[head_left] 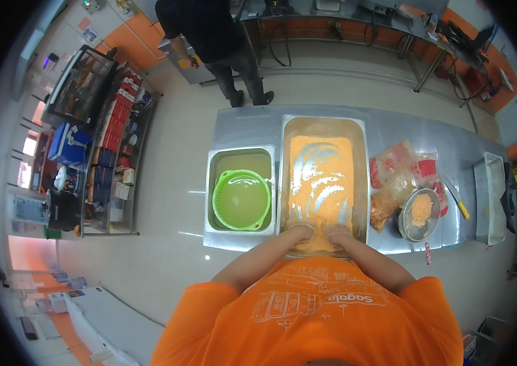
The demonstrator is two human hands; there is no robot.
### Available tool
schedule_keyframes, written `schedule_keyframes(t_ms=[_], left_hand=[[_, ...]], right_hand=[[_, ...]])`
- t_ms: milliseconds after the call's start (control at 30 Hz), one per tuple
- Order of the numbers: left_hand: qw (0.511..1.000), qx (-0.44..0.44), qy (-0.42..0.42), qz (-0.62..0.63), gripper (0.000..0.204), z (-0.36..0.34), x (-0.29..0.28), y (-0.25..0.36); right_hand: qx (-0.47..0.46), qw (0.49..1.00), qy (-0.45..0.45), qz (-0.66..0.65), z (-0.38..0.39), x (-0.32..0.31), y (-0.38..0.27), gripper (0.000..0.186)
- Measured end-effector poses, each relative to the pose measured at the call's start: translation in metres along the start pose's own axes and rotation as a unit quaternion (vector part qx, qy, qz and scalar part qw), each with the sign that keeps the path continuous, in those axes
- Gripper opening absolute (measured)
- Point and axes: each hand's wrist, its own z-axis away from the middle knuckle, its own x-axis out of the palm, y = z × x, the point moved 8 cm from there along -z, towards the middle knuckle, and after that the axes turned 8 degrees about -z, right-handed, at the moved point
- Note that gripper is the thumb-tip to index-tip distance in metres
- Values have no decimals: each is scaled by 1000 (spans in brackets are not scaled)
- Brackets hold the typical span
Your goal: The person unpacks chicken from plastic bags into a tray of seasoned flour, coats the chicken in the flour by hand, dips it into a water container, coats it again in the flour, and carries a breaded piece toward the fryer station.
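Pale glossy floor point(173, 165), orange-banded walls point(142, 33), stocked shelf rack point(115, 146) at left.

Hands in the orange flour: two, left hand point(303, 230) and right hand point(339, 232)
Large flour tray point(324, 125): one
Smaller metal tub point(241, 152): one
Green colander point(241, 199): one
Round sieve point(419, 213): one
Plastic bags point(396, 177): several, exact count unclear
Other person point(209, 36): one

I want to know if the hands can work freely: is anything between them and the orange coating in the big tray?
Nothing visible. Both the left hand and the right hand already rest in the orange coating at the near end of the tray. The green colander sits apart in the left tub.
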Motion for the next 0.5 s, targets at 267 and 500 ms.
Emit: schedule_keyframes(t_ms=[267, 500], left_hand=[[973, -29, 127, 190, 35, -34, 44, -10], [625, 44, 3, 779, 32, -12, 37, 14]], right_hand=[[16, 862, 40, -506, -10, 27, -30, 36], [66, 771, 109, -623, -60, 50, -15, 41]])
